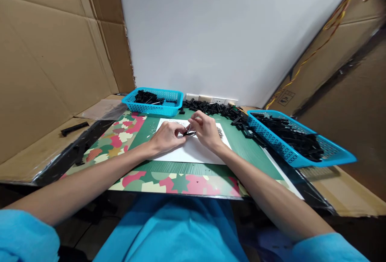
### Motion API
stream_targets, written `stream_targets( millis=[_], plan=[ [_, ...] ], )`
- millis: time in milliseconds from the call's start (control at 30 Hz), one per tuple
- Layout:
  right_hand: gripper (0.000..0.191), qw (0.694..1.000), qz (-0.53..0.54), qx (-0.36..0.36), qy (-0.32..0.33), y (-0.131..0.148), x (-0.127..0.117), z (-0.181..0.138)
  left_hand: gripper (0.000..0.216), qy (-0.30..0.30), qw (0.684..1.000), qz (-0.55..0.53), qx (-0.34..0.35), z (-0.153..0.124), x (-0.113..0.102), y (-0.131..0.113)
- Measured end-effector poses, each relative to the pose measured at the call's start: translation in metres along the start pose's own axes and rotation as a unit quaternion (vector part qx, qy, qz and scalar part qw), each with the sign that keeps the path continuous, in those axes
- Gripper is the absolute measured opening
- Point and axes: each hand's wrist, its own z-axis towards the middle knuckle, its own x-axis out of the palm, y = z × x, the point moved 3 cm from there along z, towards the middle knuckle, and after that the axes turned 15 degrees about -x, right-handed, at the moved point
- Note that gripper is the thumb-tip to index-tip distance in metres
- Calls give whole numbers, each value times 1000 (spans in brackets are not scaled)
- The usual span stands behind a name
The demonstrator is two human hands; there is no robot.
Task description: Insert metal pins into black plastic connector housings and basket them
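One white paper (193, 155) on green mat (247, 152)

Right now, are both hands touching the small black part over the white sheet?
Touching. The head view shows the left hand and right hand pinching the small black part between their fingertips, over the white sheet.

Dressed in a bright blue top (177, 230), plain, unmarked and soft-looking, falling in broad creases over the lap. Cut with short sleeves in the same blue: left sleeve (24, 236) ending in a rounded, loose hem at the lower left edge, right sleeve (328, 248) ending likewise at the lower right. Uncovered from those hems onward, with slender forearms running up to the bare left hand (167, 136) and the bare right hand (205, 130).
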Motion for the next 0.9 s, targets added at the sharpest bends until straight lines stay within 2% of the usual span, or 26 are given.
stream_targets(
  millis=[67, 133, 267, 400, 500, 567, 633, 700, 800, 900],
  plan=[
    [20, 1000, -12, -8, -10, 3, -9, 3, 10, -18, 1000, -5, -5, 1, 0, -1],
    [24, 997, -72, -33, -2, 5, -21, 6, 12, -39, 999, -20, -15, 2, -3, -2],
    [27, 968, -204, -109, 97, 4, -38, 7, 18, -60, 994, -79, -53, 3, -11, -1],
    [22, 950, -212, -124, 192, -1, -33, 4, 21, -27, 985, -149, -82, 6, -11, 4],
    [21, 947, -202, -137, 211, 0, -30, 5, 24, -18, 980, -180, -80, 7, -9, 7],
    [18, 942, -226, -144, 204, -2, -42, 10, 26, -22, 980, -182, -76, 7, -9, 8],
    [15, 932, -281, -133, 187, -9, -70, 18, 25, -34, 983, -163, -79, 7, -11, 8],
    [18, 909, -371, -88, 169, -22, -116, 24, 24, -50, 986, -132, -89, 8, -15, 9],
    [21, 833, -527, 71, 155, -51, -203, 23, 22, -75, 988, -94, -100, 9, -21, 12],
    [20, 741, -607, 230, 173, -78, -279, 8, 20, -99, 987, -74, -103, 13, -25, 18]
  ],
)
